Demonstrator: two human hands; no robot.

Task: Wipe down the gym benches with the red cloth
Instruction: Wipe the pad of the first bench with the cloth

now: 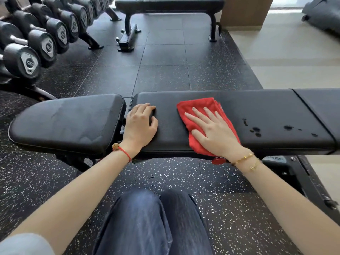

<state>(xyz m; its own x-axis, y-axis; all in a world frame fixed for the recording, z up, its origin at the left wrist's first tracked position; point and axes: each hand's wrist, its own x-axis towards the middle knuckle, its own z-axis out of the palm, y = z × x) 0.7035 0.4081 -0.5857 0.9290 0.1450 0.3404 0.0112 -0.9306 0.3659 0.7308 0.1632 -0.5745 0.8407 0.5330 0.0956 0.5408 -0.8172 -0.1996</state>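
A black padded gym bench [266, 107] runs across the view in front of me, with a separate seat pad [68, 122] at its left end. The red cloth [198, 105] lies flat on the long pad, and my right hand [213, 131] presses it down with straight, spread fingers. My left hand [140, 124] rests on the pad's left end, fingers lightly curled on the surface and holding nothing. Several dark wet spots [255, 130] sit on the pad to the right of the cloth.
A dumbbell rack [36, 43] lines the left side. A second black bench [169, 4] stands at the back across the rubber floor. The near bench's metal frame [312, 183] reaches toward me on the right. My knees [152, 221] are in front of the bench.
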